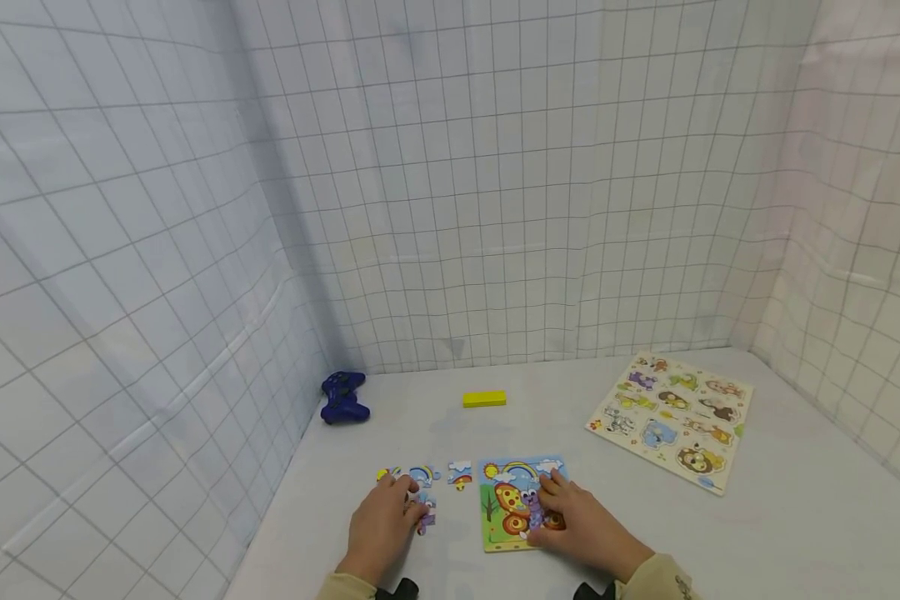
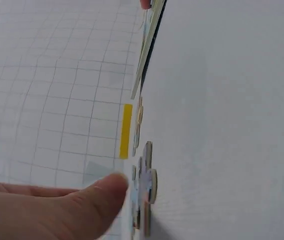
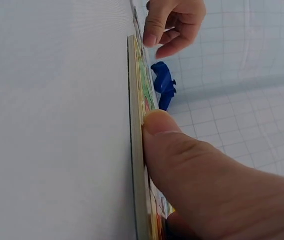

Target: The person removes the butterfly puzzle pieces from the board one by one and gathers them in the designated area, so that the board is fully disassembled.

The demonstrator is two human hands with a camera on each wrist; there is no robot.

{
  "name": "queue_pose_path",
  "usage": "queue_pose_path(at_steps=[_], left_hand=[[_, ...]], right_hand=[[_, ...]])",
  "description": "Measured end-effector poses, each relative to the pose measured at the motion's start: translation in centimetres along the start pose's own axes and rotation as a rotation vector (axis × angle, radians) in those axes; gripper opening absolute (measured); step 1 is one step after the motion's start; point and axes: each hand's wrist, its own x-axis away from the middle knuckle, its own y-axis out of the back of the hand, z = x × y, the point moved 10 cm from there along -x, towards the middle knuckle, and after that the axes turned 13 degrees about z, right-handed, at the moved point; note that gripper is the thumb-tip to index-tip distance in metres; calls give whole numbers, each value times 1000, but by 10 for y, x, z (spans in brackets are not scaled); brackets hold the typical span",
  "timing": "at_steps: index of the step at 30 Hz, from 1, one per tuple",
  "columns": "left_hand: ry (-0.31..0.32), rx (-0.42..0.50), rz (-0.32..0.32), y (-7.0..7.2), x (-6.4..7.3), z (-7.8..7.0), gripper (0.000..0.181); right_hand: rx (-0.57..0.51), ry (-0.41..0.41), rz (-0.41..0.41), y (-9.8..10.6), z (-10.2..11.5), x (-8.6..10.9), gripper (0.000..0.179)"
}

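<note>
My left hand (image 1: 381, 523) hovers over several loose jigsaw pieces left of the puzzle board. Its thumb (image 2: 109, 192) is beside one piece (image 1: 428, 510), and no piece shows between thumb and fingers. Behind that hand lie a rainbow piece (image 1: 422, 476) and a piece with a red mushroom-like shape (image 1: 460, 474). My right hand (image 1: 587, 527) rests on the right side of the butterfly puzzle board (image 1: 495, 533), thumb near the lower edge and fingertips higher up. The right wrist view shows the thumb (image 3: 164, 132) on the board's face; the hand hides part of the picture.
A yellow block (image 1: 484, 399) lies farther back on the white table. A dark blue game controller (image 1: 343, 397) is at the back left. At the right lies a large animal puzzle board (image 1: 671, 421). Grid-patterned white sheets (image 1: 495, 208) stand around the table.
</note>
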Motion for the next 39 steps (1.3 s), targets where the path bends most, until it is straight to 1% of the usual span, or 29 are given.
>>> queue_pose_path(at_steps=[1, 2, 3, 4, 5, 6, 7, 8, 9, 11, 13, 14, 15, 18, 21, 25, 29, 34, 39], left_hand=[[-39, -35, -64, 7, 2, -9, 20], [-91, -45, -132, 14, 5, -21, 20], [-146, -40, -180, 18, 8, -35, 20], [-200, -21, -201, 20, 9, -49, 19], [-256, 17, -198, 19, 8, -65, 17], [-306, 67, -167, 16, 6, -81, 15], [-349, 115, -116, 10, 3, -96, 13], [-376, 168, -47, 2, -2, -110, 11], [-391, 196, 23, -6, -6, -122, 11], [-416, 210, 125, -23, -16, -142, 11], [-438, 218, 184, -37, -25, -154, 11], [-439, 223, 201, -43, -30, -157, 10], [-443, 226, 206, -49, -33, -158, 9], [-436, 269, 199, -62, -41, -156, 6], [-426, 308, 172, -66, -42, -151, 6], [-420, 342, 140, -65, -42, -150, 8], [-402, 352, 133, -64, -43, -153, 6], [-379, 372, 150, -66, -42, -152, 7], [-363, 390, 165, -68, -45, -149, 8]], right_hand=[[-3, -3, 1, 0, 0, 0, 82], [-9, -7, 4, 0, -1, 0, 81], [-12, -11, 5, -1, -1, 0, 82], [-14, -14, 5, -1, -2, 0, 82], [-17, -15, 2, -1, -2, 1, 82], [-13, -15, -3, 0, -3, 1, 82], [-8, -14, -8, 1, -3, 1, 81], [-4, -11, -11, 1, -3, 1, 81], [2, -7, -15, 1, -3, 1, 81], [5, 13, -25, 2, -2, 1, 80], [8, 34, -30, 2, 0, 0, 78], [3, 48, -36, 2, 1, 0, 77], [3, 59, -39, 2, 2, 0, 77], [20, 80, -45, 0, 4, 0, 77], [41, 83, -47, 0, 5, 1, 77], [41, 79, -69, 5, 4, 3, 78], [23, 9, -112, 14, -3, 7, 81], [41, -83, -138, 20, -11, 10, 86], [26, -136, -156, 22, -18, 11, 89]])
